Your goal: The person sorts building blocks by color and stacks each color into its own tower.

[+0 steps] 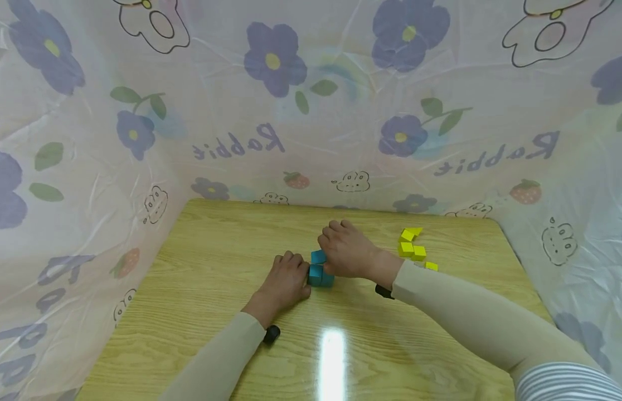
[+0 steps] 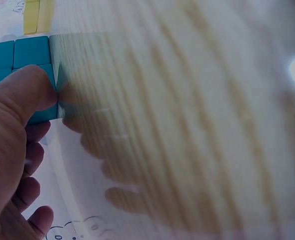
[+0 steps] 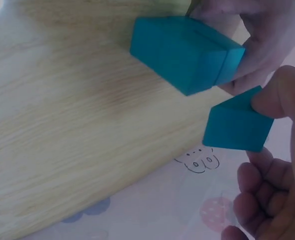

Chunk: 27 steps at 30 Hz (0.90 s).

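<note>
Teal-blue blocks stand pressed together on the wooden table, and seams between them show in the left wrist view. My left hand grips this group from the left. Its thumb lies against one block face, while the other fingers curl below it in that view. My right hand pinches one separate teal-blue block between thumb and fingers. A gap shows between this block and the grouped blocks in the right wrist view. In the head view the pinched block is partly hidden by my right hand.
Several yellow blocks lie on the table beyond my right forearm, some with slanted sides. Patterned cloth hangs behind the table and along both sides. Light glares off the near tabletop.
</note>
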Available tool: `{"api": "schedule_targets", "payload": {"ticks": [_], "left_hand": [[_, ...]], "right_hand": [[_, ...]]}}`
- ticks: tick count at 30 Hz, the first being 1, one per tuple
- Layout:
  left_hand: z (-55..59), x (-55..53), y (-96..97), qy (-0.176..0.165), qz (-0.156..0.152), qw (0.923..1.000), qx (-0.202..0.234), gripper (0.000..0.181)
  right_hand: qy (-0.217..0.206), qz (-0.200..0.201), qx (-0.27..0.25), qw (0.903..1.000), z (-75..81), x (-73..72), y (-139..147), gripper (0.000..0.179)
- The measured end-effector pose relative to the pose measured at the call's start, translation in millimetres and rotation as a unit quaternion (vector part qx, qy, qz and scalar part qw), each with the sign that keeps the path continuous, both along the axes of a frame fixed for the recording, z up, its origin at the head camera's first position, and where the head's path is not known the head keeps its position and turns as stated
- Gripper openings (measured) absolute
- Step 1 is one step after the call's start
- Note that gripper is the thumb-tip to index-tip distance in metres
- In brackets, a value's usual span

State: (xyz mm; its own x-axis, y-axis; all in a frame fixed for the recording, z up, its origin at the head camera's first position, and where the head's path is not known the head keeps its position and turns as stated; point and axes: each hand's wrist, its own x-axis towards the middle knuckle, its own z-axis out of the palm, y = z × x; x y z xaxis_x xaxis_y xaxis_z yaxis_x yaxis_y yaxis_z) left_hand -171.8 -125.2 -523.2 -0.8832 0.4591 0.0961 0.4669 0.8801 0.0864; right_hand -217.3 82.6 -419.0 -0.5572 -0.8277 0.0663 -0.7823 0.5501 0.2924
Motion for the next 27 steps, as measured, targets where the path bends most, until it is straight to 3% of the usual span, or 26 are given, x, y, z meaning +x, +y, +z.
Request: {"api": "schedule_targets", "payload": {"ticks": [13,27], "left_hand": [[-1.2,-0.7,-0.2,-0.003,-0.005,1.0000,-0.007,0.038],[1.9,-0.2,1.0,-0.002,-0.005,1.0000,0.002,0.030]], "right_hand": [[0.005,0.019,-0.008,0.9998,-12.6,9.9,-1,0.030],[0.004,0.022,0.011,0.9997,-17.4,10.3,-3,0.035]]}}
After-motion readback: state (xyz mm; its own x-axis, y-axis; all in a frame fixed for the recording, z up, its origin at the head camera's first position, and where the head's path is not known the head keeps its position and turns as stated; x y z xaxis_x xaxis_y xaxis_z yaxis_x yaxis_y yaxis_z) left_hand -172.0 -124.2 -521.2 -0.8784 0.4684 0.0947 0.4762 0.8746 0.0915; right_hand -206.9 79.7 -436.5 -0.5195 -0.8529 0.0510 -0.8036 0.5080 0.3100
